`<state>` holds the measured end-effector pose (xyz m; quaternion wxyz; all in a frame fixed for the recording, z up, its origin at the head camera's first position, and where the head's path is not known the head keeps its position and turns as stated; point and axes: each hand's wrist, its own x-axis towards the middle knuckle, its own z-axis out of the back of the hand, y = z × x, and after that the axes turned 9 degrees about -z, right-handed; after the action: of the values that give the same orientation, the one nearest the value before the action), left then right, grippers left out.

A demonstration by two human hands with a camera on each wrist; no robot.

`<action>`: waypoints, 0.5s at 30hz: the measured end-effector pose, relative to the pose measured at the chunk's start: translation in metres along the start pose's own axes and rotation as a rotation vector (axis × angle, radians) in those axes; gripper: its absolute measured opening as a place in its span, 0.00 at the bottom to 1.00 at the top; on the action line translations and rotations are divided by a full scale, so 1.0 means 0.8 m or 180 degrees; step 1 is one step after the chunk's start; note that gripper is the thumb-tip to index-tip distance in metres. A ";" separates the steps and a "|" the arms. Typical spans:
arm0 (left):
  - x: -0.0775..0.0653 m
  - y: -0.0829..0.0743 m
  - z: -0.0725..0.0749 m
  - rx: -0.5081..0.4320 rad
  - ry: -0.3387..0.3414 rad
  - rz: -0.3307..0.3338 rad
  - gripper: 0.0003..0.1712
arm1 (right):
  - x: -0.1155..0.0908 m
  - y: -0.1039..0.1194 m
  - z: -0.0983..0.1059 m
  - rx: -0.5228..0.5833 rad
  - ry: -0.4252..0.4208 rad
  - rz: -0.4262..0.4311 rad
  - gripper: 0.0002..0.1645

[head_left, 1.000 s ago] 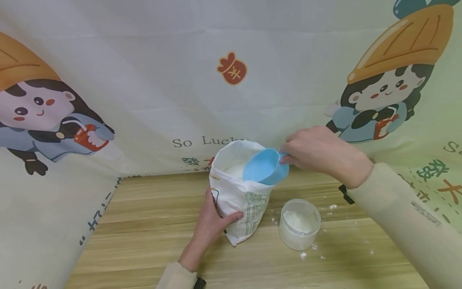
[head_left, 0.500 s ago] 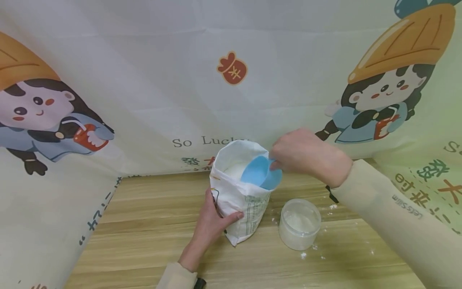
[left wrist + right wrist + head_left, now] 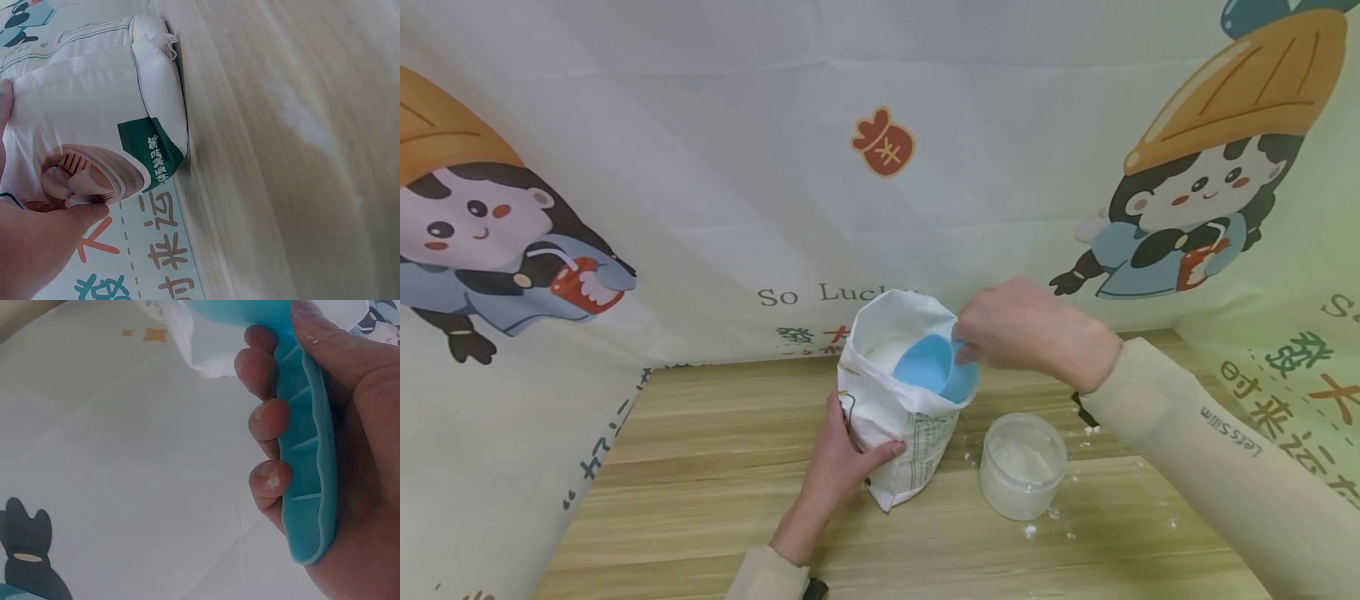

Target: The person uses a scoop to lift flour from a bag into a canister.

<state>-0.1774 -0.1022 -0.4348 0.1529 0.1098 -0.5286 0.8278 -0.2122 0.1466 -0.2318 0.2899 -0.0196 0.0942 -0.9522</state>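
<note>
Now, head: left hand (image 3: 847, 454) grips white bag (image 3: 891, 412); right hand (image 3: 1022, 329) holds blue scoop (image 3: 925, 362) inside its mouth; jar (image 3: 1011, 497) just beside.
Left wrist only: bag's green printed panel (image 3: 139, 140).
Right wrist only: powder-specked fingers (image 3: 270, 478) wrapped round ribbed handle (image 3: 306, 456).

A cartoon-printed cloth (image 3: 820, 183) backs the wooden tabletop (image 3: 715, 467).

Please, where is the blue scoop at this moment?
In the head view, the blue scoop is in the open mouth of the white bag, just right of the picture's centre; the right hand grips its handle.
</note>
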 end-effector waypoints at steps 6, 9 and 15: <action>0.000 0.000 0.000 -0.0001 0.0009 0.0032 0.68 | 0.002 -0.004 -0.013 0.0122 -0.0058 0.0061 0.09; 0.000 0.001 -0.001 0.0005 0.0005 0.0024 0.68 | 0.004 -0.004 -0.017 0.0095 -0.0093 0.0111 0.09; 0.001 0.004 -0.002 0.0030 -0.0003 0.0001 0.67 | 0.010 0.000 -0.021 0.0024 -0.0134 0.0183 0.10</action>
<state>-0.1795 -0.1022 -0.4375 0.1520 0.1107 -0.5247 0.8302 -0.2203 0.1455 -0.2482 0.3192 -0.0358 0.0850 -0.9432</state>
